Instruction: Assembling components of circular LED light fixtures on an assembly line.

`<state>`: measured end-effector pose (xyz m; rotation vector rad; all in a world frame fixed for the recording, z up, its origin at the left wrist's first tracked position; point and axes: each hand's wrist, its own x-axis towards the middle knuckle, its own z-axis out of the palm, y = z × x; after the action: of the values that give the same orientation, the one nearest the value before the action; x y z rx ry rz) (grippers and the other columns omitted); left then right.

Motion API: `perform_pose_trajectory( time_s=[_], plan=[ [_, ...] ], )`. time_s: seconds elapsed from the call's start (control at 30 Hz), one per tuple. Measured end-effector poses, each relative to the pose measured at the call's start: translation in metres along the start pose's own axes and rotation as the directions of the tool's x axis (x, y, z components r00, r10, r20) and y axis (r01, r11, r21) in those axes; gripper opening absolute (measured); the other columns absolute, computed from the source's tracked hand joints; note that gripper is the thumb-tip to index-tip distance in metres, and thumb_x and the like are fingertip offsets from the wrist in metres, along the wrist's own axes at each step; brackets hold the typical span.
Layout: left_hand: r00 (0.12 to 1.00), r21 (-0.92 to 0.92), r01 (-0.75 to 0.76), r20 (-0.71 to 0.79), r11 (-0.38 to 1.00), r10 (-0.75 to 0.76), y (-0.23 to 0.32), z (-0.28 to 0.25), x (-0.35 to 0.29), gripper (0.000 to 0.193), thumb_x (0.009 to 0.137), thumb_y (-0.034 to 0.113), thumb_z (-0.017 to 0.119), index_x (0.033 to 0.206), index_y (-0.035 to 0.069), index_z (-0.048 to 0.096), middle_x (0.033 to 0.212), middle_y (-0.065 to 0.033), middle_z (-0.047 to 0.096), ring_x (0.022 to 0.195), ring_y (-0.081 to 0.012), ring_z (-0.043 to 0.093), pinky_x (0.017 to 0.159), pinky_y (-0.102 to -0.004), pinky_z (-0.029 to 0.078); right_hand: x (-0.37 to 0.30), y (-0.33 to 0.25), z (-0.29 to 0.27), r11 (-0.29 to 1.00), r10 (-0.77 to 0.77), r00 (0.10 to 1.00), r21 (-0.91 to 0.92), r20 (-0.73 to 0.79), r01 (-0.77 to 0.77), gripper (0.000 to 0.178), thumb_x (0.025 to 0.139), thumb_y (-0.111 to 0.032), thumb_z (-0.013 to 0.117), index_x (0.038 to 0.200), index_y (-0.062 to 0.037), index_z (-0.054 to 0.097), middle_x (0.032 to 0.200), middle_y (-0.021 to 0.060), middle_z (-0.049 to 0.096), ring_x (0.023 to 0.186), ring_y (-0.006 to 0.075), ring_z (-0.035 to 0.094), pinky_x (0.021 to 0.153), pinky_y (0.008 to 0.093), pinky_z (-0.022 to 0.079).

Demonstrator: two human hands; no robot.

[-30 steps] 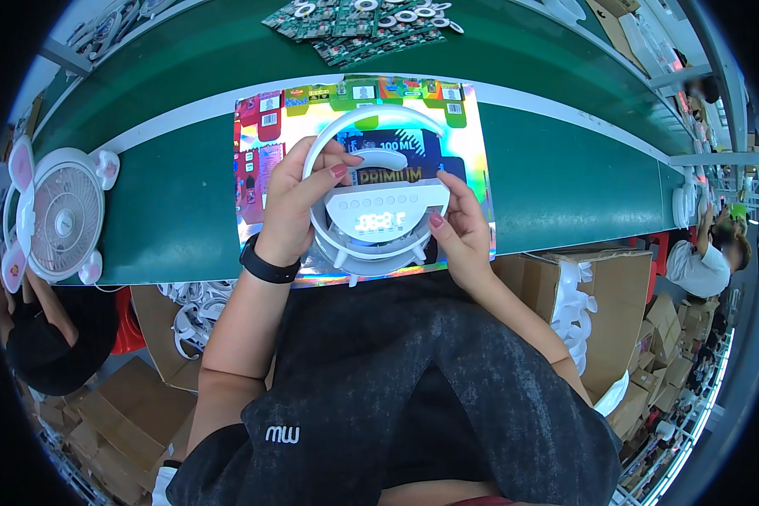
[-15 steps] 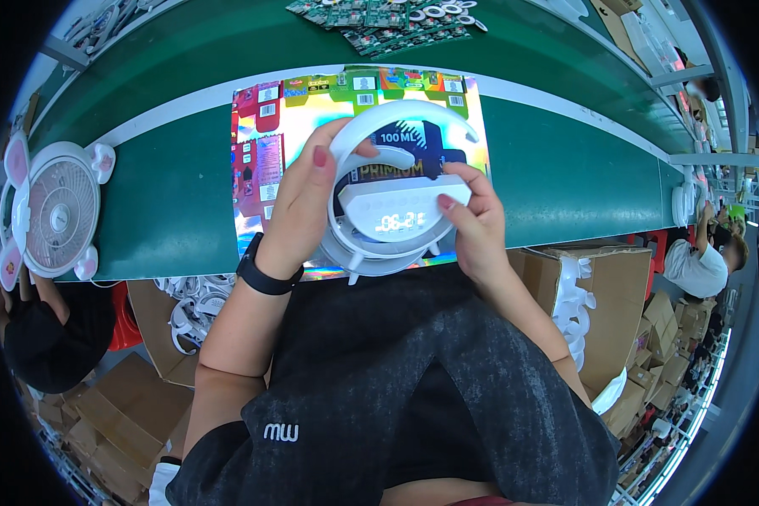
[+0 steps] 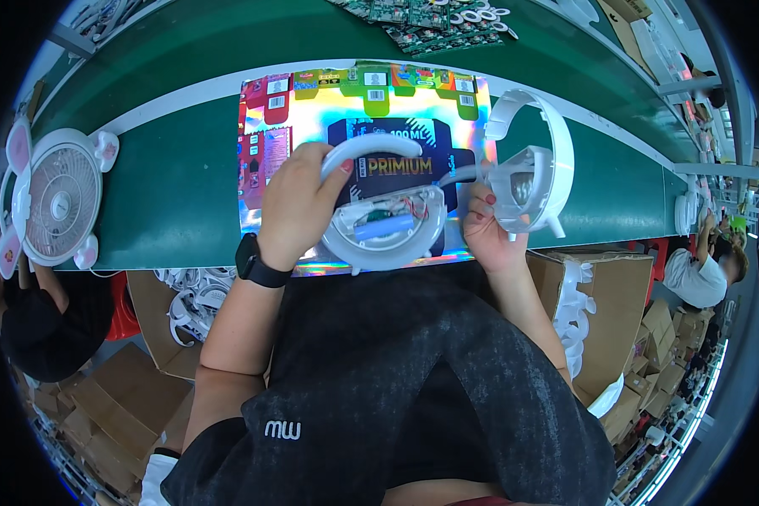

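My left hand (image 3: pixel 299 207) is closed round the curved arm of a white C-shaped lamp half (image 3: pixel 384 255). Inside its open body lie a blue cylindrical battery (image 3: pixel 385 226), thin red wires and a piece of green circuit board. My right hand (image 3: pixel 491 234) grips the lower part of the other half, a white ring-shaped cover (image 3: pixel 558 160) with a translucent section, turned on its side. Between the two halves runs a pale strip or cable (image 3: pixel 458 174); its ends cannot be made out. A shiny printed sheet (image 3: pixel 312 114) lies beneath the left half.
A white fan (image 3: pixel 61 207) with ear-shaped trim stands at the left. Green circuit boards (image 3: pixel 434 18) lie at the far edge. Cardboard boxes (image 3: pixel 616 287) with white parts flank me below the green bench (image 3: pixel 164 190). Other people sit at both sides.
The closed lamp with lit digits has come apart into two halves. My right hand has carried one half to the right and turned it; the battery and wires now show.
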<state>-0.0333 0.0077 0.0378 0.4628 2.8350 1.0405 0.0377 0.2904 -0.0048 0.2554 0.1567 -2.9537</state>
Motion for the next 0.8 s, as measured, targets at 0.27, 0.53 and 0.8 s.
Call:
perform_pose_trajectory(
  time_s=[0.27,0.53,0.8],
  plan=[
    [0.967,-0.862,0.173,0.057,0.477,-0.249,-0.002,-0.008,-0.003,0.031,0.096,0.025,0.064,0.117,0.006,0.055,0.08,-0.001,0.059,0.064,-0.0056,0.055,0.056,-0.0202,0.044,-0.007,-0.011,-0.004,0.999,0.038,0.991,-0.008,0.126,-0.037,0.081,0.075,-0.012,0.075,0.145,-0.004,0.037,0.102,0.0097,0.05,0.081,0.0177,0.058,0.073,0.0315,0.049],
    [0.975,-0.853,0.004,-0.112,0.522,-0.191,-0.001,-0.003,-0.01,0.034,0.095,0.025,0.066,0.119,0.005,0.053,0.087,-0.0034,0.061,0.066,-0.007,0.057,0.059,-0.0211,0.047,-0.01,-0.008,-0.006,0.999,0.028,0.994,-0.021,0.108,-0.026,0.08,0.074,-0.016,0.076,0.144,-0.003,0.039,0.098,0.0093,0.051,0.076,0.0181,0.058,0.07,0.0308,0.048],
    [0.938,-0.657,-0.202,-0.343,0.727,-0.049,-0.001,-0.002,-0.015,0.042,0.088,0.021,0.073,0.119,0.001,0.054,0.098,-0.0096,0.066,0.081,-0.0153,0.064,0.07,-0.0271,0.052,-0.012,-0.005,-0.008,1.0,0.022,0.997,0.006,0.076,-0.023,0.065,0.085,-0.027,0.066,0.14,-0.0016,0.042,0.097,0.0105,0.051,0.076,0.019,0.056,0.071,0.0326,0.05]
  ],
)
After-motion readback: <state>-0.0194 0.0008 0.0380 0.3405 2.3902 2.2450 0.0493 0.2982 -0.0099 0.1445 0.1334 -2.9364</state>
